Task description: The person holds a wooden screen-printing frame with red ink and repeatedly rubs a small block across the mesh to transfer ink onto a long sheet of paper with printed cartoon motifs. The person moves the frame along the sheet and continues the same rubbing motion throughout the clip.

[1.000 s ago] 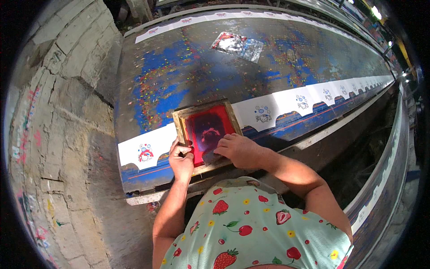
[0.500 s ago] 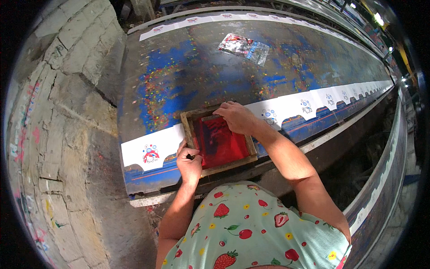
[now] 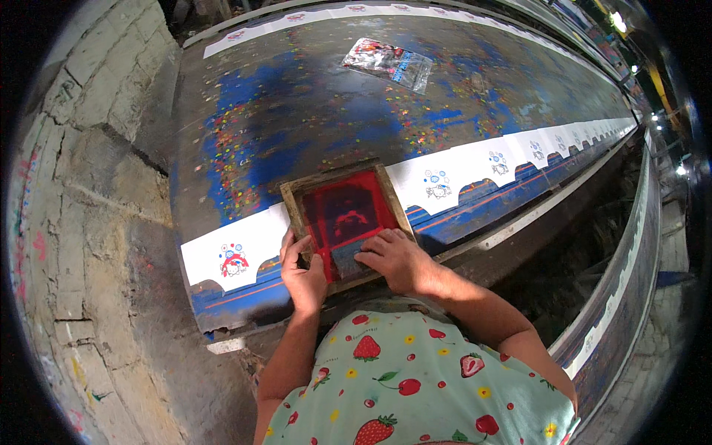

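A wooden screen-printing frame [image 3: 383,183] with red mesh [image 3: 354,189] lies on the near edge of a long table, over the row of white printed pieces. My left hand [image 3: 302,280] grips the frame's left side near its lower corner, thumb inside and fingers on the outer edge. Inside the frame, at its near end, my right hand [image 3: 397,261] presses down on a flat grey squeegee [image 3: 345,261]. Part of the squeegee is hidden under those fingers. A dark design shows through the mesh. Left of the frame lies a white piece [image 3: 211,256] with a red and blue cartoon print.
More white pieces with blue prints [image 3: 498,162] run along the near edge to the right. A clear plastic packet [image 3: 387,65] rests on the paint-spattered table [image 3: 311,119]. Another printed row [image 3: 326,16] lines the far edge. A cracked block wall [image 3: 96,178] stands left; a second table edge is at right.
My right hand has moved from the frame's far end to its near end with the squeegee, baring the mesh behind it. My left hand stays on the frame's left side. The whole view has shifted slightly.
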The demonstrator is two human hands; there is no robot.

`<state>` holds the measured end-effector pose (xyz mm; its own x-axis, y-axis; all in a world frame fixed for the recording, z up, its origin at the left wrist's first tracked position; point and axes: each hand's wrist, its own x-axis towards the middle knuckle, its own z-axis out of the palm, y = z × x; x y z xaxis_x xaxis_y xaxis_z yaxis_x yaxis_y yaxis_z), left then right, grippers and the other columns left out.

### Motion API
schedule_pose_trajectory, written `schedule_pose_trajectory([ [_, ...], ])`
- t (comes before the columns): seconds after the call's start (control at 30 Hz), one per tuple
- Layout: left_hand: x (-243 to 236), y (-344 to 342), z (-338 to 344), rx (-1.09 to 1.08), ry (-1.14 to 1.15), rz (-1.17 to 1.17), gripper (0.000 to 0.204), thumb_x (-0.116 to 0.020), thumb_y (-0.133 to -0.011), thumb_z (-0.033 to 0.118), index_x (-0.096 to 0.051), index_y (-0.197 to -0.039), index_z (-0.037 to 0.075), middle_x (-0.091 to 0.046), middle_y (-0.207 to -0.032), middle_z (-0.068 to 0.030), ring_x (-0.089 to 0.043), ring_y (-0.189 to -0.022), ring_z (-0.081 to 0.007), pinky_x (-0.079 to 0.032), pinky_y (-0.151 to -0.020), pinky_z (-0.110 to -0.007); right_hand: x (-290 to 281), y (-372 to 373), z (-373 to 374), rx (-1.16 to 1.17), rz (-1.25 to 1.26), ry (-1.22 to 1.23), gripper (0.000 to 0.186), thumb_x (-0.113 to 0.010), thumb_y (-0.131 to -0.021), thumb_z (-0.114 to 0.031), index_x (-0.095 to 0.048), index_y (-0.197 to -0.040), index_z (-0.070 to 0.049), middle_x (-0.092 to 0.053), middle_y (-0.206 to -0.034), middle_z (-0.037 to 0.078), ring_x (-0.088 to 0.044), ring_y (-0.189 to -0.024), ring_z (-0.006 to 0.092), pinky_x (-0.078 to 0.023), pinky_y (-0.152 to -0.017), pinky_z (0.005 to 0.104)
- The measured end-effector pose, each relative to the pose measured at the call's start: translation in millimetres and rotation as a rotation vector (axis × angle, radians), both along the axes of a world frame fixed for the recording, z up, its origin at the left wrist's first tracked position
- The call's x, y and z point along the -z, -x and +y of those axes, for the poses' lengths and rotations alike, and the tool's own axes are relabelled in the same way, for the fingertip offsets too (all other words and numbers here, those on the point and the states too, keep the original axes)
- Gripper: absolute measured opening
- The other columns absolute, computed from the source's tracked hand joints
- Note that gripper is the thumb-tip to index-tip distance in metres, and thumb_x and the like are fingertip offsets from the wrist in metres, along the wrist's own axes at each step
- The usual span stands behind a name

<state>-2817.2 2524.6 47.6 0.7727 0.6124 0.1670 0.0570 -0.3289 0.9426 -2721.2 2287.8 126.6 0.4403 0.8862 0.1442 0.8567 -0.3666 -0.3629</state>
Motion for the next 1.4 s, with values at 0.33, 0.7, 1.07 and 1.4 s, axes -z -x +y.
schedule_pose_trajectory([
  [0.33, 0.1, 2.2, 2.6, 0.04, 0.037, -0.012, 0.046, -0.067, -0.075, -0.019, -0.082, -0.113, 0.003, -0.058, -0.169, -0.0249, -0.053, -0.161, -0.0368, -0.043, -0.129, -0.045, -0.5, 17.6, -28.7, 0.009, 0.143, -0.247, 0.05, -0.09, -0.089, -0.014, -0.076, -0.136, -0.008, -0.069, -0.143, 0.014, -0.063, -0.138, 0.0394, -0.053, -0.117, 0.0536],
  [0.7, -15.6, -37.8, -69.3, 0.051, 0.07, -0.122, 0.036, -0.068, -0.077, -0.022, -0.075, -0.101, 0.003, -0.057, -0.17, -0.027, -0.056, -0.157, -0.0348, -0.045, -0.125, -0.044, 32.5, -15.7, -131.3, 0.496, 0.431, -0.674, 0.041, -0.085, -0.096, -0.008, -0.075, -0.136, -0.006, -0.071, -0.144, 0.017, -0.064, -0.137, 0.0377, -0.051, -0.119, 0.0492],
  [1.07, 13.7, -116.5, -201.3, 0.04, 0.126, -0.115, 0.04, -0.067, -0.076, -0.024, -0.077, -0.103, 0.005, -0.053, -0.173, -0.0268, -0.056, -0.157, -0.035, -0.048, -0.124, -0.042, 44.5, -95.1, -268.8, 0.416, 0.332, -0.673, 0.044, -0.085, -0.093, -0.006, -0.075, -0.136, -0.006, -0.071, -0.142, 0.017, -0.063, -0.137, 0.0377, -0.05, -0.119, 0.0513],
  [1.4, 21.3, -120.2, -201.7, 0.032, 0.239, -0.104, 0.045, -0.06, -0.079, -0.03, -0.073, -0.107, 0.002, -0.052, -0.176, -0.0215, -0.069, -0.137, -0.0248, -0.061, -0.098, -0.032, 48.5, -121.3, -301.5, 0.154, 0.436, -0.748, 0.054, -0.085, -0.09, 0.0, -0.073, -0.142, -0.007, -0.068, -0.145, 0.017, -0.061, -0.142, 0.0355, -0.045, -0.123, 0.0492],
])
